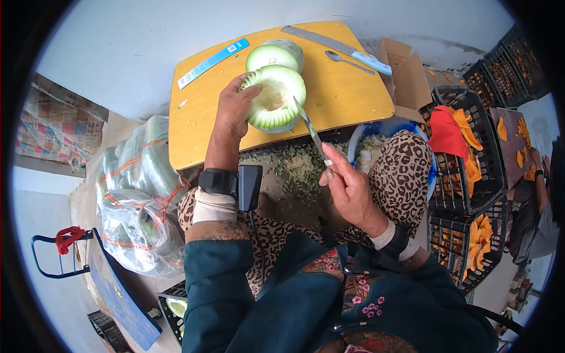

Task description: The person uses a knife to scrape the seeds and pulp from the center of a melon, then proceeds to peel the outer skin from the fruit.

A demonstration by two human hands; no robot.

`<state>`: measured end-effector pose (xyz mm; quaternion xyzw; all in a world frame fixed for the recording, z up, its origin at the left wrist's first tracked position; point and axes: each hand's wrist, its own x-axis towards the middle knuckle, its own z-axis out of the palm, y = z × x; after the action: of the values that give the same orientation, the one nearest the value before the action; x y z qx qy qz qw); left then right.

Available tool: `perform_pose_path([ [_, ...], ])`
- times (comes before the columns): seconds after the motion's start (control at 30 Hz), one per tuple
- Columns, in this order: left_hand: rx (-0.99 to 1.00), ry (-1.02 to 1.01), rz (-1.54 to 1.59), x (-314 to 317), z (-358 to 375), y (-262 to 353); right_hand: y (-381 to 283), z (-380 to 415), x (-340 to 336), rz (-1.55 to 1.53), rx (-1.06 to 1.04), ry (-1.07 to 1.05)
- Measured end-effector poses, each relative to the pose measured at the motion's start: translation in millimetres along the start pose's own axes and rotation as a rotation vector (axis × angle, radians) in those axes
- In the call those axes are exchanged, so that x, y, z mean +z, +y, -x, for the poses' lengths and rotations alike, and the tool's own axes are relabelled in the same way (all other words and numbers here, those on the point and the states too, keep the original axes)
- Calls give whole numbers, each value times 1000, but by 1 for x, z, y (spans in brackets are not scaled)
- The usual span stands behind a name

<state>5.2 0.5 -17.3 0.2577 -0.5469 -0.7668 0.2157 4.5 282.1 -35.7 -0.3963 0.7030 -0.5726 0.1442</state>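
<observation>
A hollowed pale-green melon half [274, 120], its rim cut into notches along the left and lower sides, is held tilted above the front of the yellow table [335, 88]. My left hand [234, 106] grips its left side, thumb on the rim. My right hand [350, 191] is closed around the handle of a knife [312, 132], whose tip touches the right part of the cut rim. Behind it another cut melon piece [272, 57] rests on the table with its pale flesh showing.
On the table lie a blue-white packet [213, 63], a long blade [323, 40] with a blue handle and a spoon [347, 60]. Bagged melons [138, 188] stand left. Black crates [468, 147] with orange pieces, a carton [406, 82] and a co-worker [532, 217] are right.
</observation>
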Motion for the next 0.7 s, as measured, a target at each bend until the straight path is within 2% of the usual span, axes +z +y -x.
perform_pose_path([
  [0.7,8,0,-26,3,2,1,-1,7,-2,-28,40,-1],
])
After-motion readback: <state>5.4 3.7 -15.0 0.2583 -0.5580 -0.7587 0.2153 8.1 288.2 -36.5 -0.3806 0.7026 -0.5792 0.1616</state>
